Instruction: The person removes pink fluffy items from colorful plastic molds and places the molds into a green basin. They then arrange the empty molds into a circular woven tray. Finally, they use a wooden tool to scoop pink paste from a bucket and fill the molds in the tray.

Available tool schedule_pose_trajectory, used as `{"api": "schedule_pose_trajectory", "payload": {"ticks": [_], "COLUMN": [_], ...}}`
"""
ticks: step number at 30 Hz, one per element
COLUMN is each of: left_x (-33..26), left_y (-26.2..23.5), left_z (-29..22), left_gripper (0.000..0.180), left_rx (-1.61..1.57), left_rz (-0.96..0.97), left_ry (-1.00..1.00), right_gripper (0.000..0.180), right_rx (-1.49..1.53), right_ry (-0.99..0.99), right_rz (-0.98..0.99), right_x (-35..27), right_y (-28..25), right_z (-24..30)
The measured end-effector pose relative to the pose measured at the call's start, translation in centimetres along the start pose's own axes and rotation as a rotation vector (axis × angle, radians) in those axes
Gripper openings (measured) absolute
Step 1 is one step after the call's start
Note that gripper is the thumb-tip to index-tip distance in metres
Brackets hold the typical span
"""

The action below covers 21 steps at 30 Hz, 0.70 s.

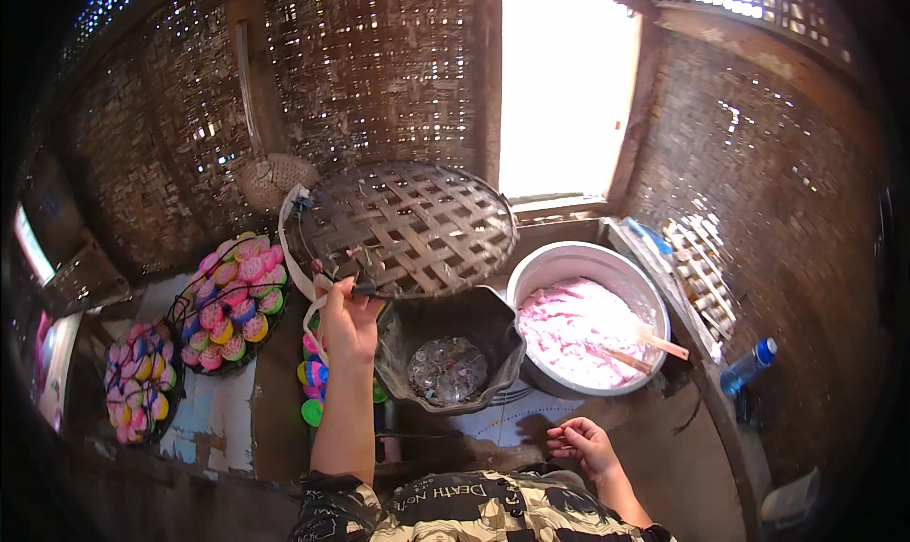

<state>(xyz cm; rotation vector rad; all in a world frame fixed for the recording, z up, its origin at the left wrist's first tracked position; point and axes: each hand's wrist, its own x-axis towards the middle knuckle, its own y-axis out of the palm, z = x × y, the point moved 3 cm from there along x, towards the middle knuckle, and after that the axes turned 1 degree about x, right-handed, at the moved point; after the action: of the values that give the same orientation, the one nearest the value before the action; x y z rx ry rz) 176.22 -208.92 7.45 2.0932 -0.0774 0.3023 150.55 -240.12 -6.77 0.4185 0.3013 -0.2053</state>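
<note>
Patterned cloth of our shirt (517,514) lies closest, dark and cream, along the lower edge. Beyond it, our left hand (349,326) grips the near left edge of a round, dark woven tray (412,227), fingers closed on the rim. We have the tray tilted, its open lattice of strips showing, at the far side of a dark, wavy-rimmed container (396,348); whether the two touch, we cannot tell. A pale band (292,243) runs along the tray's left side, partly loose by our wrist. Clear, crumpled-looking bits (448,371) lie at the container's bottom.

Our right hand (588,447) is near the container's right front, fingers half curled; we cannot tell whether it pinches anything. Just right of the container, a big pale tub (621,265) holds a pink-and-white mass (573,314), with two flat handles (664,343) leaning out at the right.

To our left, two round batches of rounded pieces (248,276) show pink, yellow, green and blue. Bright plastic shapes (311,411) sit beside our left forearm. Far right, we see a blue bottle (747,367); woven walls (787,182) and a glaring opening (569,87) surround us.
</note>
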Motion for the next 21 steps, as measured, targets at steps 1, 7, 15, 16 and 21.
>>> {"api": "schedule_pose_trajectory", "payload": {"ticks": [1,7,15,16,21], "left_x": [-0.7,-6.8,-11.7,-11.9,-12.1], "left_y": [-0.6,-3.0,-0.5,0.5,1.9], "left_z": [0.2,-0.5,-3.1,-3.4,-5.3], "left_gripper": [0.043,0.046,0.033,0.04,0.048], "left_rx": [-0.001,0.095,0.021,0.055,-0.066], "left_rz": [-0.107,-0.264,-0.299,-0.223,-0.356], "left_ry": [-0.075,-0.083,-0.073,-0.092,-0.072], "right_gripper": [0.017,0.023,0.028,0.028,0.028], "right_rx": [-0.023,-0.093,-0.144,-0.138,-0.123], "right_ry": [0.008,0.151,0.312,0.318,0.324], "right_rz": [0.023,0.287,0.553,0.564,0.583], "right_x": [1.2,7.0,11.1,11.3,10.7], "right_y": [-0.4,-0.9,2.3,2.5,3.3], "right_z": [1.0,3.3,1.2,1.0,0.5]}}
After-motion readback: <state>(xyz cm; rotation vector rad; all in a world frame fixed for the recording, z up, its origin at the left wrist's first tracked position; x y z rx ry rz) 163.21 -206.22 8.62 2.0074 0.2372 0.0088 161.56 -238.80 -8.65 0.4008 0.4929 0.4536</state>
